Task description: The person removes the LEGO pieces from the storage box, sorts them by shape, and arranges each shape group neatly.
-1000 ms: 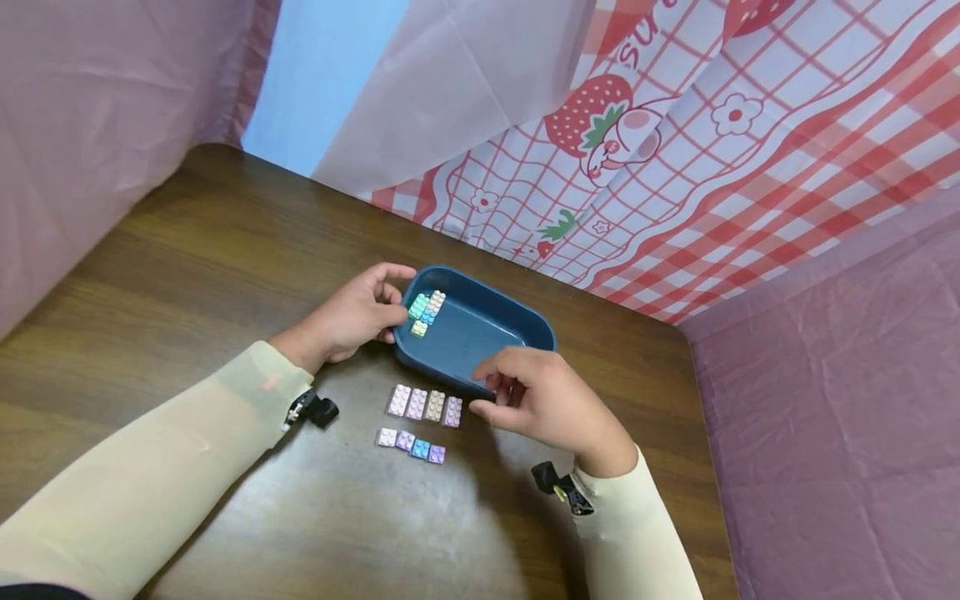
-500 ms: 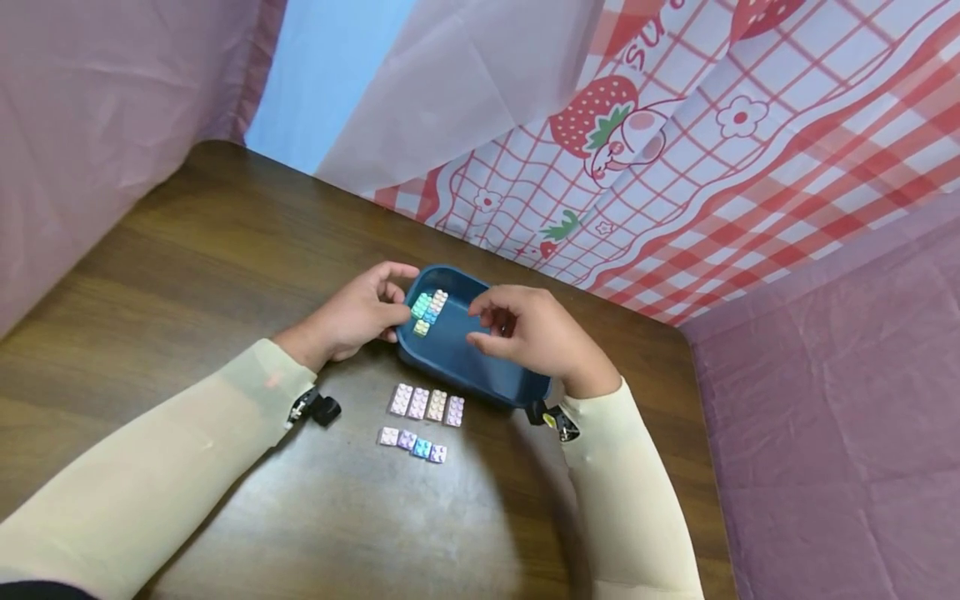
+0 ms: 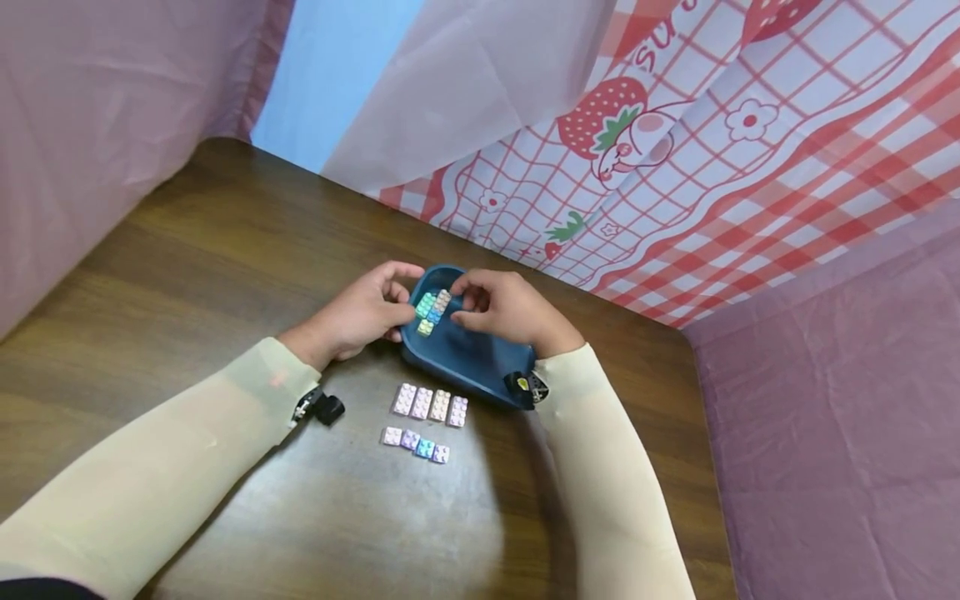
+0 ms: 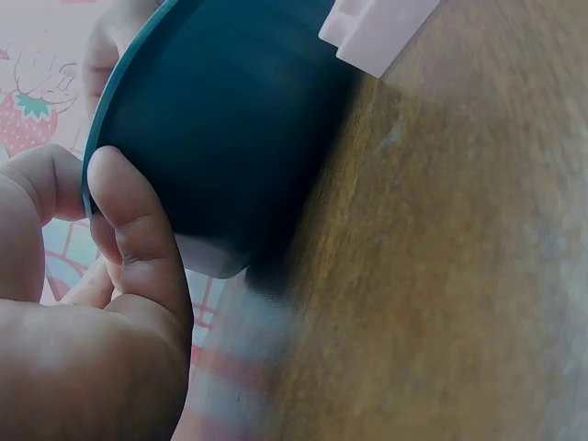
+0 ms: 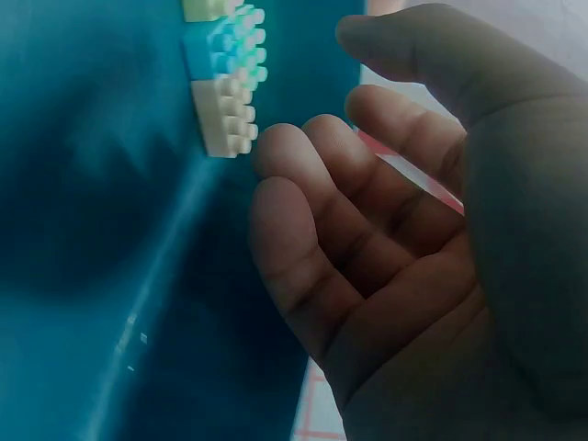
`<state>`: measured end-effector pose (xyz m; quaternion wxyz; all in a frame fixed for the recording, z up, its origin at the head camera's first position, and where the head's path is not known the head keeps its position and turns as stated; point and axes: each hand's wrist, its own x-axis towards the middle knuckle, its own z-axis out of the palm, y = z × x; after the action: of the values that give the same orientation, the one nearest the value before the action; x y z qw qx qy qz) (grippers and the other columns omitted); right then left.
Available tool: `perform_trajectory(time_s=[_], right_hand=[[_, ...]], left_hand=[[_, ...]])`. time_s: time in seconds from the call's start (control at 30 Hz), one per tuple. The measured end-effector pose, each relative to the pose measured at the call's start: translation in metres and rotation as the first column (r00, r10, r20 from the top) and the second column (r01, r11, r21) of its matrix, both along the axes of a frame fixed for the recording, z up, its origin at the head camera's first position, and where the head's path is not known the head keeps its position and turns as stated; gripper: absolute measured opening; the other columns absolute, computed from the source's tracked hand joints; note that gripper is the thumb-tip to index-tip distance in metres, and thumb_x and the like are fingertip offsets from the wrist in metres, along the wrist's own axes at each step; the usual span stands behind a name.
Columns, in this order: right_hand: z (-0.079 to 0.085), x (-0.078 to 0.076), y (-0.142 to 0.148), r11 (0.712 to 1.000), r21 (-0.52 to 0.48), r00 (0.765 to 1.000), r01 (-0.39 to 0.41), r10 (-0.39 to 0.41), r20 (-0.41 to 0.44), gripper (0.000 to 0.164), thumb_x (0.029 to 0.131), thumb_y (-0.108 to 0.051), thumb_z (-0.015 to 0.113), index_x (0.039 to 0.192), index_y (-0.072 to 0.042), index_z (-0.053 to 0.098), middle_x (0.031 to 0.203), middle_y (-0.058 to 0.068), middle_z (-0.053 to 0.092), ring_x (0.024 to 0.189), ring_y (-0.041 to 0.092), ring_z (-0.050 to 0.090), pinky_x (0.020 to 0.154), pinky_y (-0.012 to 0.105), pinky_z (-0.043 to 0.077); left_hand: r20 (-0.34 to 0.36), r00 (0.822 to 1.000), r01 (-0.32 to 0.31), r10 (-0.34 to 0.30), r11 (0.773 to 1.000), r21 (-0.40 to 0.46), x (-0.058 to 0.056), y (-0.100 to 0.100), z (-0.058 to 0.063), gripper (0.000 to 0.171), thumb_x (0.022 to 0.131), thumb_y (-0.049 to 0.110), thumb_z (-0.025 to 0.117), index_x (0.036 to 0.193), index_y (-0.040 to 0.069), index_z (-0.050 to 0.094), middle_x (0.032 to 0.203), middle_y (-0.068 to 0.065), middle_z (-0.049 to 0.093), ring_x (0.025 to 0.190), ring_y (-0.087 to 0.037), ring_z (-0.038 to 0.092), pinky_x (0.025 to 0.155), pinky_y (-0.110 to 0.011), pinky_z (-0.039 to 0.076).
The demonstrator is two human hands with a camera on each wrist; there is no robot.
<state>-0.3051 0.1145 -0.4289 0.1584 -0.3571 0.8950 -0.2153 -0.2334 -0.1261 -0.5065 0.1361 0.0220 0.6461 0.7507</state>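
Observation:
My left hand (image 3: 360, 312) pinches the left end rim of a dark blue plastic bin (image 3: 480, 358); in the left wrist view the thumb (image 4: 129, 197) presses its outer wall. Inside the bin's left end lie building bricks: green (image 3: 425, 305), cream (image 3: 442, 297), blue (image 3: 434, 317) and yellow (image 3: 425, 328). My right hand (image 3: 513, 308) hovers over the bin just right of them, fingers loosely bent and nothing between them. In the right wrist view its fingertips are near the end of the cream brick (image 5: 216, 115); whether they touch is unclear.
On the wooden table (image 3: 360, 517), in front of the bin, several longer bricks (image 3: 422, 403) form a row. Nearer me is a second row of short bricks, including a blue one (image 3: 425, 448). A strawberry-print cloth (image 3: 525, 200) hangs behind; a pink cloth (image 3: 817, 400) hangs at right.
My right hand has moved from the bin's near right side, up and left over the bin to the bricks inside. My left hand keeps its hold on the rim.

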Motion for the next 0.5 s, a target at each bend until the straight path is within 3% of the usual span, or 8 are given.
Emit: perform_trajectory(time_s=[0.5], right_hand=[[-0.025, -0.004, -0.014, 0.994, 0.056, 0.994, -0.095, 0.091, 0.068, 0.022, 0.095, -0.025, 0.079, 0.114, -0.02, 0.071, 0.092, -0.005, 0.069, 0.08, 0.012, 0.063, 0.071, 0.029, 0.056]], left_hand=[[0.0, 1.0, 0.011, -0.011, 1.0, 0.002, -0.001, -0.001, 0.0, 0.064, 0.094, -0.004, 0.065, 0.151, 0.019, 0.045, 0.102, -0.014, 0.055, 0.076, -0.025, 0.058, 0.058, -0.029, 0.058]])
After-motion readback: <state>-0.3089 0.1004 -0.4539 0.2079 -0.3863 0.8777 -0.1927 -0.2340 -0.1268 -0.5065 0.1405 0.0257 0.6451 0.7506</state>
